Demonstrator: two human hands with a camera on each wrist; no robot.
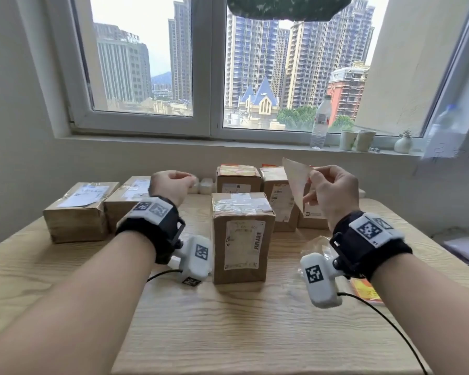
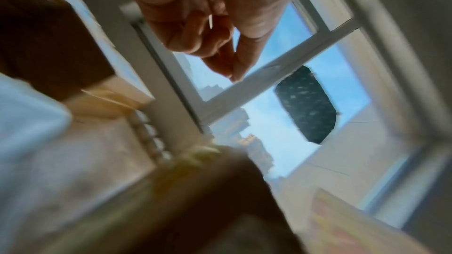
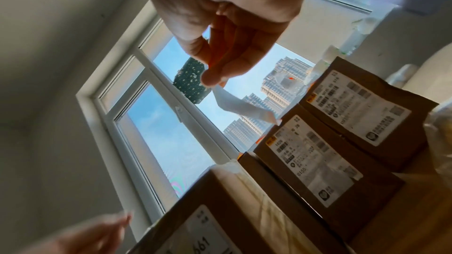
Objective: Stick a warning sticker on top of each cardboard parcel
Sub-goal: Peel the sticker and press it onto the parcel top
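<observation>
Two readable label numbers, "661" and "6155"; right hand [image 1: 333,194] pinching backing paper [image 1: 295,180], left hand [image 1: 171,185] perhaps empty

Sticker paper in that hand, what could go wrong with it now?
The right hand pinches the sticker paper by one edge only, so it may curl and stick to itself or to fingers. It hangs above the back boxes, so it might land crooked there. The left hand is off it, giving no support.

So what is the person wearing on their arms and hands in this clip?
Both forearms are bare, no sleeves or gloves. The left hand and right hand each have a black wrist strap topped by a white block with black square codes, plus a white coded camera pod trailing a thin black cable.
</observation>
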